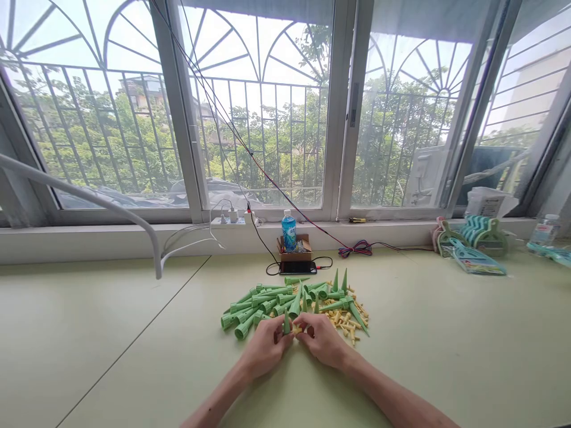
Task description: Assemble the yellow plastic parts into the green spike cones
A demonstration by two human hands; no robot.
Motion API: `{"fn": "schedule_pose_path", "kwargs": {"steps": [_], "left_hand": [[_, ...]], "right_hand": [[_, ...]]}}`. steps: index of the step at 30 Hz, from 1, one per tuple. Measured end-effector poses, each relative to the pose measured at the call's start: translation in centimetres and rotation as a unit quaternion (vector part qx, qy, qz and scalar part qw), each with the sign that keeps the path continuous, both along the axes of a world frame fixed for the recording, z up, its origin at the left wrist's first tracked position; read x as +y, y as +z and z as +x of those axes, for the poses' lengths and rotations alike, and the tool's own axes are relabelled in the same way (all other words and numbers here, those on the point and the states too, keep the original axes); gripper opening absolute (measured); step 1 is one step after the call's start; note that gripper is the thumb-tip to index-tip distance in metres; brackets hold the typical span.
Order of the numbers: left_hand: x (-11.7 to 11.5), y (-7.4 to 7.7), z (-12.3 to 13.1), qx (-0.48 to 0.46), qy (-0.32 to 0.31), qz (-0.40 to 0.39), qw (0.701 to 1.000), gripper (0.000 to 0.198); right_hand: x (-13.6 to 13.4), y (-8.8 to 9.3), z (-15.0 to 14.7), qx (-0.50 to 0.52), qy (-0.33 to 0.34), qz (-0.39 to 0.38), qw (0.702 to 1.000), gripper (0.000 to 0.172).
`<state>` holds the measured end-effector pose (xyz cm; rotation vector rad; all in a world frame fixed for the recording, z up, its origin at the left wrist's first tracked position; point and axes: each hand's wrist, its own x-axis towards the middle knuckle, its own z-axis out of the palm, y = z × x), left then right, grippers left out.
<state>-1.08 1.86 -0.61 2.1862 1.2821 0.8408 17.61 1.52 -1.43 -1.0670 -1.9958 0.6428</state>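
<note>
A heap of green cone-shaped plastic spikes [272, 300] lies on the pale green table [446, 356], with small yellow plastic pieces [345, 321] scattered at its right side. My left hand [265, 349] is closed around one green spike [286, 323], held point up at the front of the heap. My right hand [323, 340] meets it from the right, fingers pinched on a small yellow piece [296, 328] at the spike's base.
Behind the heap stand a small cardboard box [297, 252] with a blue-labelled bottle [288, 230] and a black phone [298, 267] on a cable. Wires [357, 248] run along the windowsill. Green-and-teal packaged items [473, 244] lie at the far right. A white tube [111, 208] arcs at the left.
</note>
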Motion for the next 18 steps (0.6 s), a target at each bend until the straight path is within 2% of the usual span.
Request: {"fn": "schedule_pose_path", "kwargs": {"steps": [9, 18], "left_hand": [[-0.14, 0.21, 0.07, -0.011, -0.014, -0.002, 1.0, 0.015], [-0.12, -0.04, 0.03, -0.007, -0.017, 0.001, 1.0, 0.013]], "right_hand": [[0.17, -0.44, -0.08, -0.007, 0.001, 0.005, 1.0, 0.019], [0.07, -0.13, -0.08, -0.012, 0.003, 0.007, 1.0, 0.021]]}}
